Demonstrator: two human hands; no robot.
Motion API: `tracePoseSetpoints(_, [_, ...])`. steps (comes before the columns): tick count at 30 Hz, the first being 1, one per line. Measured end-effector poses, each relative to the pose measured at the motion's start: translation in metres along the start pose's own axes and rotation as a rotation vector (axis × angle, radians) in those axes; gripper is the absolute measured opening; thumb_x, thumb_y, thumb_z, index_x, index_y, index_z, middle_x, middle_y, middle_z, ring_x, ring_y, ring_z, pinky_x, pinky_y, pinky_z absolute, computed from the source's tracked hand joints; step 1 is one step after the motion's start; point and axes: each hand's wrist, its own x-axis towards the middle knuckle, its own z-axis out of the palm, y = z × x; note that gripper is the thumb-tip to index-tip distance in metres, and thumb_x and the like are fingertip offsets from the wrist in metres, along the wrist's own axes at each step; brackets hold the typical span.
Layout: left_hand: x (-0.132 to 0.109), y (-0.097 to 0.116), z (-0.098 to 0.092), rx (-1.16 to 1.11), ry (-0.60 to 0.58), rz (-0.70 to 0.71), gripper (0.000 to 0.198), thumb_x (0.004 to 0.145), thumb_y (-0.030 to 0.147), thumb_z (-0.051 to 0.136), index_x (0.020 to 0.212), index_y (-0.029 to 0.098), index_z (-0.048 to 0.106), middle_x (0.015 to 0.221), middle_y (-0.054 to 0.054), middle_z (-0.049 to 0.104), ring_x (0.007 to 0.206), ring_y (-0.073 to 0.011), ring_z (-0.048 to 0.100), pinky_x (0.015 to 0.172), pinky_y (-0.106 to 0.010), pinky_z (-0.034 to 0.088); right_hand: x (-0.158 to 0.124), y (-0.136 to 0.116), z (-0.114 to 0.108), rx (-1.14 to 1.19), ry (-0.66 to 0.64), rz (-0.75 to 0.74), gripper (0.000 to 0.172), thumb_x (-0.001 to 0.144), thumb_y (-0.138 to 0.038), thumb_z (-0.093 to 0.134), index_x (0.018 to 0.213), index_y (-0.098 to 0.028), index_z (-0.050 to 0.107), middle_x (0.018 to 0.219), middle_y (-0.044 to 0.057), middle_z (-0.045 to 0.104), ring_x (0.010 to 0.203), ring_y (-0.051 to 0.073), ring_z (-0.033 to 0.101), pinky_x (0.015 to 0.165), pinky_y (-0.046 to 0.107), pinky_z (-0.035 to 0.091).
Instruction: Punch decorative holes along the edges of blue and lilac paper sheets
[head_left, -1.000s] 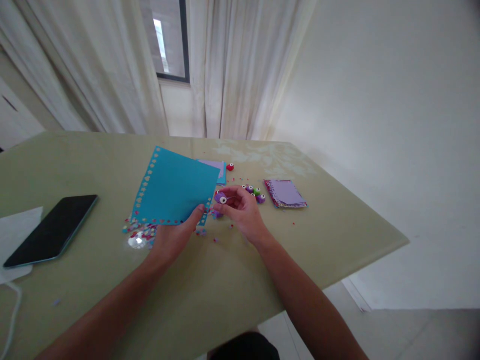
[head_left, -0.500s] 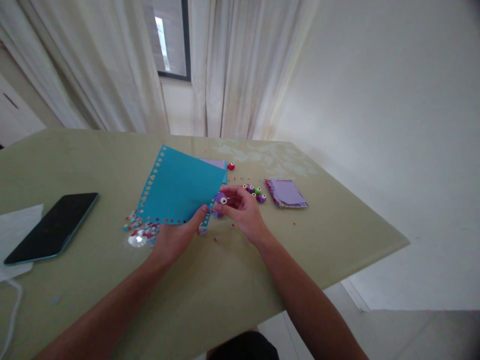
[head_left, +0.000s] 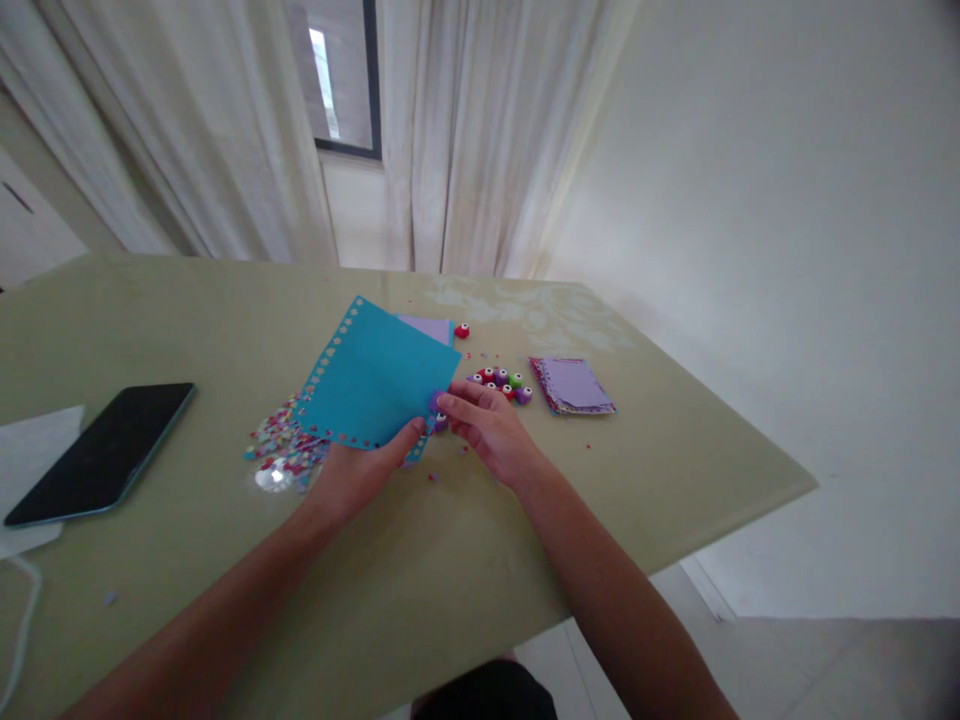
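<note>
My left hand (head_left: 371, 465) grips a blue paper sheet (head_left: 382, 375) from below, thumb on top near its lower right corner. Small shapes are punched along several edges of the sheet. In the closed fingers of my right hand (head_left: 484, 425) is a small purple craft punch (head_left: 436, 402), placed at the sheet's right edge. Another purple punch (head_left: 441, 423) shows just below it. Behind my right hand sits a cluster of small punches with round eye-like tops, among them a green punch (head_left: 515, 380) and a red punch (head_left: 487, 375).
Colourful paper confetti (head_left: 281, 440) is heaped under the sheet's left side. To the right lies a stack of punched paper squares (head_left: 574, 386). A lone red punch (head_left: 462, 331) stands farther back. A black tablet (head_left: 105, 450) rests on white paper (head_left: 37, 435) at the left.
The blue sheet has shifted right and turned slightly, uncovering more confetti. The purple punch in my right hand has come against the sheet's edge, its eye-like top now hidden by my fingers.
</note>
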Motion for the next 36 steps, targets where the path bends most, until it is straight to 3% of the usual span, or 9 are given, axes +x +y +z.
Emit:
tracePoseSetpoints(3, [0.000, 0.002, 0.000, 0.000, 0.004, -0.013, 0.048, 0.085, 0.051, 0.073, 0.129, 0.031, 0.078, 0.126, -0.006, 0.082, 0.141, -0.0370, 0.063, 0.131, -0.056, 0.037, 0.000, -0.001, 0.001, 0.065, 0.031, 0.032, 0.044, 0.062, -0.042, 0.103, 0.090, -0.021, 0.078, 0.085, -0.002, 0.075, 0.062, 0.008, 0.058, 0.061, 0.023, 0.048])
tracePoseSetpoints(9, [0.002, 0.010, -0.001, -0.014, -0.020, -0.031, 0.049, 0.080, 0.052, 0.073, 0.124, 0.031, 0.077, 0.114, -0.006, 0.084, 0.138, -0.0389, 0.066, 0.130, -0.059, 0.036, -0.001, -0.001, 0.004, 0.035, 0.037, 0.046, 0.049, 0.058, -0.049, 0.104, 0.085, -0.021, 0.074, 0.079, -0.004, 0.070, 0.059, 0.008, 0.053, 0.058, 0.023, 0.047])
tracePoseSetpoints(14, [0.001, 0.012, 0.000, -0.053, -0.048, -0.039, 0.056, 0.077, 0.052, 0.074, 0.129, 0.030, 0.074, 0.117, -0.008, 0.083, 0.137, -0.0387, 0.066, 0.129, -0.057, 0.038, -0.002, -0.001, 0.005, 0.024, 0.027, 0.036, 0.051, 0.059, -0.052, 0.103, 0.080, -0.021, 0.068, 0.069, -0.006, 0.060, 0.054, 0.007, 0.045, 0.050, 0.021, 0.035])
tracePoseSetpoints(23, [0.002, 0.010, 0.000, -0.060, -0.078, -0.023, 0.055, 0.079, 0.050, 0.072, 0.130, 0.028, 0.074, 0.111, -0.007, 0.084, 0.131, -0.0388, 0.070, 0.127, -0.059, 0.041, 0.000, 0.002, 0.004, 0.003, 0.024, 0.044, 0.055, 0.060, -0.057, 0.102, 0.076, -0.019, 0.067, 0.065, -0.005, 0.062, 0.056, 0.008, 0.053, 0.052, 0.021, 0.040])
tracePoseSetpoints(36, [0.001, 0.008, 0.001, -0.057, -0.070, -0.034, 0.048, 0.080, 0.053, 0.072, 0.123, 0.030, 0.075, 0.111, -0.008, 0.084, 0.133, -0.0374, 0.069, 0.129, -0.057, 0.038, -0.003, 0.003, 0.008, -0.101, 0.017, 0.026, 0.059, 0.064, -0.064, 0.098, 0.074, -0.022, 0.059, 0.059, -0.007, 0.055, 0.051, 0.008, 0.042, 0.049, 0.025, 0.026])
